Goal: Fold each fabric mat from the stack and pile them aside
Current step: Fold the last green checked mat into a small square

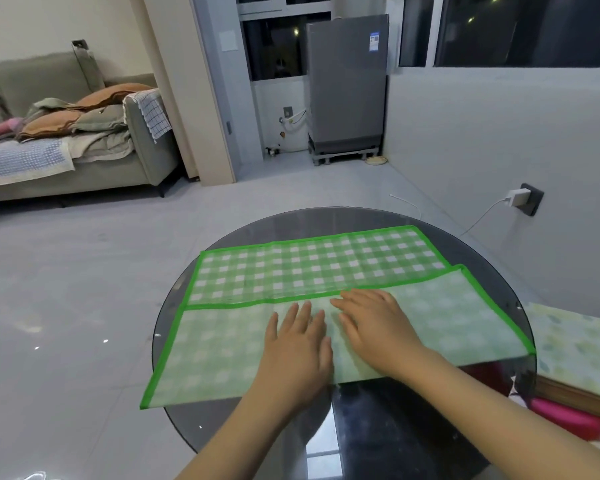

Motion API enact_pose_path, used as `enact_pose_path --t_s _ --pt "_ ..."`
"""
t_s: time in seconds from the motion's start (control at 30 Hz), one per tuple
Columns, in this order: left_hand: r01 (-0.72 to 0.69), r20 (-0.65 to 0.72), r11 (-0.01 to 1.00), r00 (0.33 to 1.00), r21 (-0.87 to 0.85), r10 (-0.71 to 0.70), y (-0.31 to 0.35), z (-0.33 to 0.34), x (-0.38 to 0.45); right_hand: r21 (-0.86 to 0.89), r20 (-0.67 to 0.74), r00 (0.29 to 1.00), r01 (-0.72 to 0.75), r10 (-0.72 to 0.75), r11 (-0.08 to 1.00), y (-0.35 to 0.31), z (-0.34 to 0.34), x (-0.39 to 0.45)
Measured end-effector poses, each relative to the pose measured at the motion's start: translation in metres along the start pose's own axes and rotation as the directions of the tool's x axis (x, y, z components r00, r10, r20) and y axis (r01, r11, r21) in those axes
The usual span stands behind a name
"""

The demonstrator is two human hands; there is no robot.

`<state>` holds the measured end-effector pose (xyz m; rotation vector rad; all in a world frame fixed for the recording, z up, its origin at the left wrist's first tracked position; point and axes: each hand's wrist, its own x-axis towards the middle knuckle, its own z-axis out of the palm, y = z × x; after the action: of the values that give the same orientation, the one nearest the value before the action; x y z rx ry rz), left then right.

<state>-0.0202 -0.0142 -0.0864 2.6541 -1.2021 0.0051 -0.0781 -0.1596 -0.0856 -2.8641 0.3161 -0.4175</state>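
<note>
First fold laid: our left hand [300,344] and right hand [374,327] press flat, fingers straight, on the green checked mat [309,265]; next, we judge, a crosswise fold.

I am facing a grey appliance [347,88] standing by the window. A sofa [66,133] is sitting left, a charger [516,197] hanging plugged in right.

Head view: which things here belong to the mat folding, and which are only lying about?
Job: green checked mat, half folded on the round glass table; left hand and right hand pressing flat on it.

Lying about: sofa, charger, pink fabric.
</note>
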Motion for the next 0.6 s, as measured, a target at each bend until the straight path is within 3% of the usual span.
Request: enact_pose_path --t_s 0.23,0.6 --pt "0.018 0.088 1.000 0.996 0.016 -0.020 -0.004 0.018 -0.010 -0.048 0.275 0.961 -0.016 0.028 0.999 -0.006 0.011 -0.025" --pt "0.029 0.103 0.998 0.994 0.048 -0.034 -0.003 0.014 -0.012 -0.127 0.252 0.945 -0.180 0.207 0.975 0.045 -0.007 -0.043"
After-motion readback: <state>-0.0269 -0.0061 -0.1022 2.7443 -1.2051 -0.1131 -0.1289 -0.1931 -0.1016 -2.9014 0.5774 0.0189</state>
